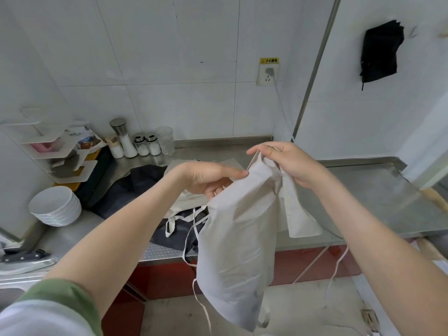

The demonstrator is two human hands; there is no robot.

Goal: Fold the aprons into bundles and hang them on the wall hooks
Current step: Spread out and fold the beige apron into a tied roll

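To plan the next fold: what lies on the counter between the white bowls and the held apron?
Head view: a dark apron and a cream apron with straps lie crumpled there.

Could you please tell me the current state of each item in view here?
grey apron: not yet bundled, hanging from both hands, straps dangling.
left hand: pinches the apron's edge.
right hand: grips its top.
black bundle: folded, hanging on the wall.
dark apron: unfolded, lying on the counter.
plug: plugged in.
bowls: stacked.

Bowls (pixel 55 206) sit left of aprons (pixel 145 190) on counter (pixel 378 190).
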